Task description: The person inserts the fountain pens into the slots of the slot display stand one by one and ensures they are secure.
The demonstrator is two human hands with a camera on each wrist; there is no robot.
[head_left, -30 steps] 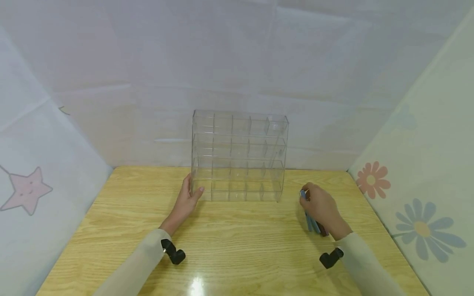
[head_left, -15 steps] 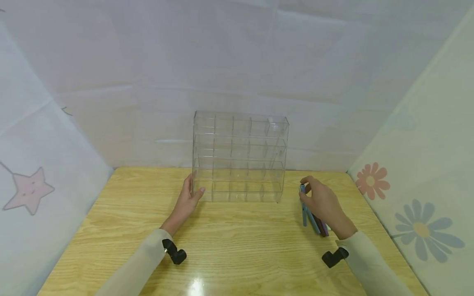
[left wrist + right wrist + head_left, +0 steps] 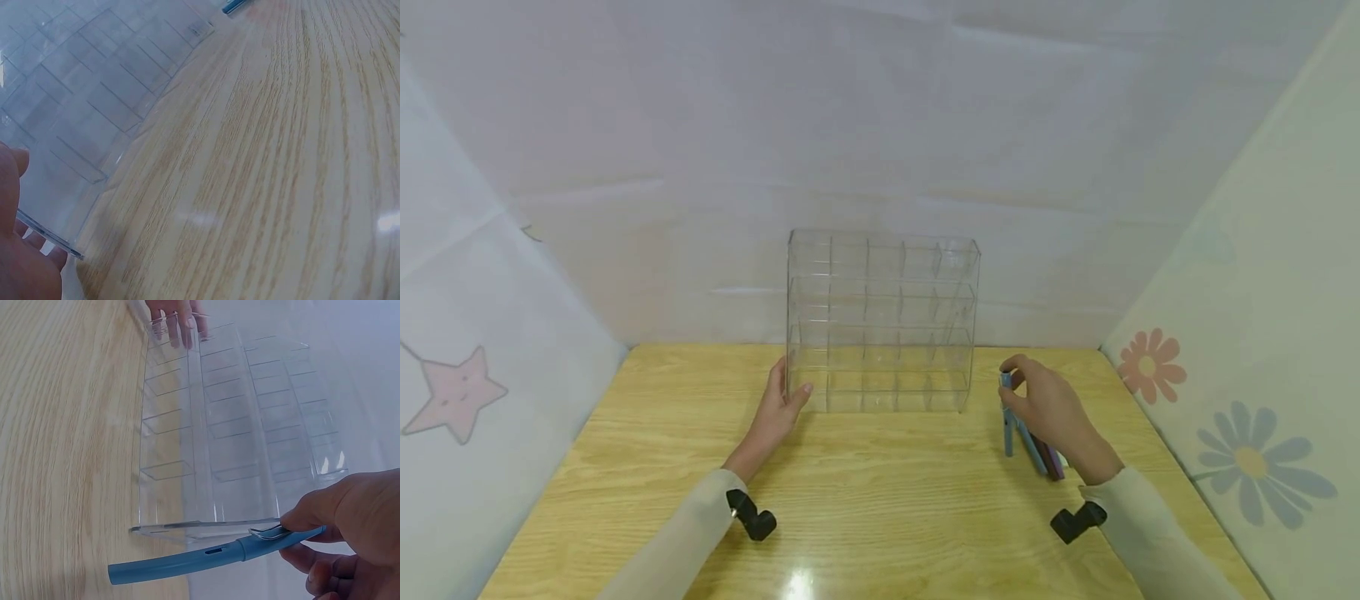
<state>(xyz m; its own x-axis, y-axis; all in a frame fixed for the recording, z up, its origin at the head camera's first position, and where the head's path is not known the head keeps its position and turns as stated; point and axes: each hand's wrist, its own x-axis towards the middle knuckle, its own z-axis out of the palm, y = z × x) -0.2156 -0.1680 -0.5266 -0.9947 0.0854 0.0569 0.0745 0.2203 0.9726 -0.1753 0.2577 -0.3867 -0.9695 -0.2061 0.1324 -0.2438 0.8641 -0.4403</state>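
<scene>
A clear acrylic organizer with rows of small compartments stands upright at the back of the table. My left hand holds its lower left side, thumb in front and fingers behind the side wall. Off to the organizer's right, my right hand pinches a blue fountain pen at the clip end of its cap. In the head view the pen hangs nearly upright; the right wrist view shows its barrel pointing away from the fingers. Several more pens, blue, dark red and purple, lie under and beside the right hand, partly hidden by it.
The wood-grain table reaches back to a white cloth backdrop. Cloth walls rise at both sides, with a pink star on the left and flowers on the right.
My right hand has drawn the blue fountain pen slightly left, apart from the other pens, and it hangs straighter. The left hand keeps its hold on the organizer.
</scene>
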